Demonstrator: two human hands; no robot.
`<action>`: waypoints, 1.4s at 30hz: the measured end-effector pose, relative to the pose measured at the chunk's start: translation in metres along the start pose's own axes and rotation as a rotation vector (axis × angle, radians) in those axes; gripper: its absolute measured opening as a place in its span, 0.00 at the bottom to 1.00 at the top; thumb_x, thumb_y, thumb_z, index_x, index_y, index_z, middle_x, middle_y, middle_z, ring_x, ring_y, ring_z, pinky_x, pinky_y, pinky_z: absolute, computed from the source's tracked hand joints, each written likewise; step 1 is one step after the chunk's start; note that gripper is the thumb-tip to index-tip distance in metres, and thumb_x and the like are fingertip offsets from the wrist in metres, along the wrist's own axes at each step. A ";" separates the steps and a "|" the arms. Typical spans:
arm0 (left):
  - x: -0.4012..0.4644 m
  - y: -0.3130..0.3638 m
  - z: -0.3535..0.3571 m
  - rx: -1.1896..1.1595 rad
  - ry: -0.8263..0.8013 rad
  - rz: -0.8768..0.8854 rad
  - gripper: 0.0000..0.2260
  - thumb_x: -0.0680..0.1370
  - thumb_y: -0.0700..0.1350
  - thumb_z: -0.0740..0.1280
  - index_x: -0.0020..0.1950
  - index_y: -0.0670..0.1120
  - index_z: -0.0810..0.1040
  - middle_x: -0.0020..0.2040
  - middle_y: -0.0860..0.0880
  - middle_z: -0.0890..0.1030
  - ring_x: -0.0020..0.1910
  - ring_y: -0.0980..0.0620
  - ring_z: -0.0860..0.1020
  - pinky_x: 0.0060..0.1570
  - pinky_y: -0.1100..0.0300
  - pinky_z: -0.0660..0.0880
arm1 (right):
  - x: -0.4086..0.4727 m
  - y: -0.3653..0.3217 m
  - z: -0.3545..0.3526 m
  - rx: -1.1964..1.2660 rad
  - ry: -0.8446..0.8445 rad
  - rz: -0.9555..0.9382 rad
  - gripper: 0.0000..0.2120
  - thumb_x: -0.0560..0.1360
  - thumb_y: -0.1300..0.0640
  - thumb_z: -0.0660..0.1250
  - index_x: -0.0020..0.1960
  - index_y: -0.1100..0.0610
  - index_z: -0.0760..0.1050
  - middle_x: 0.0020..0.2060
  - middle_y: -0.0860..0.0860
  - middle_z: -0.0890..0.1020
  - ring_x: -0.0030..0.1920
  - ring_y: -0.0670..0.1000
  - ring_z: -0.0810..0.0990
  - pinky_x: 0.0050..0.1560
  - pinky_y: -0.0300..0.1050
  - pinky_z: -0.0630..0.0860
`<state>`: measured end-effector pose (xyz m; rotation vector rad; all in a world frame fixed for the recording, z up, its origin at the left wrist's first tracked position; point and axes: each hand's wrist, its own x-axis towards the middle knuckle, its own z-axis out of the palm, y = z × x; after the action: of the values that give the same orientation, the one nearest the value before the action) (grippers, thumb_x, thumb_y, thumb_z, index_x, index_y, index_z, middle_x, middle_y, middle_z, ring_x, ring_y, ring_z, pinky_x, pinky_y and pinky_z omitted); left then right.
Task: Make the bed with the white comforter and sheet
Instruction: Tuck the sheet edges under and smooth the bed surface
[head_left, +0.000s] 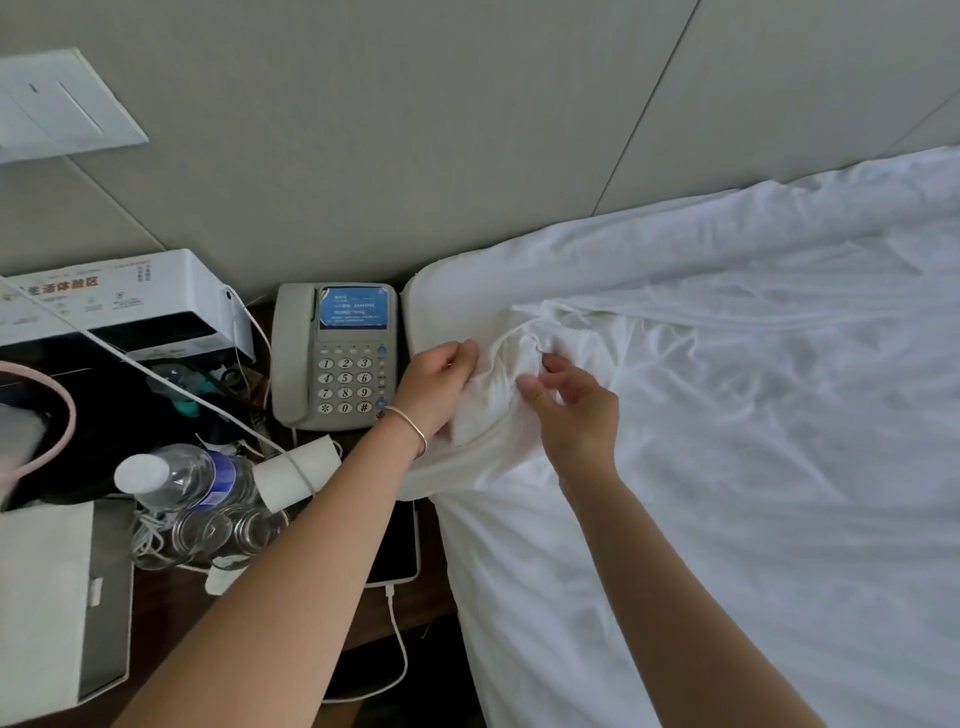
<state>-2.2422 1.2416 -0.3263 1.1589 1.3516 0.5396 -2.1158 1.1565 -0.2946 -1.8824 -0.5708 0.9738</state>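
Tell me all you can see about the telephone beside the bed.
The telephone is a grey plastic desk set lying flat on the dark bedside table, close to the wall and the mattress corner. Its handset rests in the cradle on the left side. It has a blue label above round number keys. The left hand's wrist passes over its lower right corner.

The white sheet (727, 415) fills the right half of the frame, spread over the bed and creased all across its surface with soft folds running in many directions. Its far edge lies along the wall at the upper right. At centre frame, by the bed's rounded corner, the fabric is gathered into a bunched knot of wrinkles with a thin seam or cord curling through it. Below that bunch, the sheet drapes down the bed's left side toward the bottom of the frame.
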 end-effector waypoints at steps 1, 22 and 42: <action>0.001 0.000 -0.002 -0.013 0.065 -0.006 0.19 0.79 0.56 0.62 0.37 0.42 0.72 0.33 0.45 0.69 0.35 0.50 0.69 0.38 0.53 0.66 | 0.001 0.000 -0.002 0.107 0.005 0.032 0.06 0.71 0.57 0.76 0.39 0.56 0.80 0.56 0.41 0.82 0.57 0.41 0.79 0.62 0.40 0.72; -0.025 0.009 0.010 0.079 -0.063 -0.058 0.11 0.72 0.49 0.75 0.47 0.43 0.81 0.43 0.48 0.83 0.43 0.51 0.81 0.43 0.59 0.76 | -0.014 0.024 -0.034 0.398 -0.097 0.147 0.05 0.77 0.60 0.70 0.49 0.61 0.80 0.41 0.56 0.82 0.44 0.54 0.81 0.48 0.51 0.77; -0.006 0.014 0.001 0.558 0.519 0.631 0.17 0.79 0.55 0.61 0.54 0.41 0.75 0.47 0.43 0.76 0.46 0.46 0.73 0.46 0.53 0.69 | 0.004 -0.006 -0.019 0.345 -0.044 0.362 0.26 0.78 0.36 0.59 0.42 0.58 0.80 0.42 0.52 0.84 0.47 0.53 0.84 0.54 0.50 0.80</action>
<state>-2.2380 1.2418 -0.3113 2.0323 1.6212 1.0021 -2.0975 1.1522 -0.2860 -1.6825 -0.0725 1.2601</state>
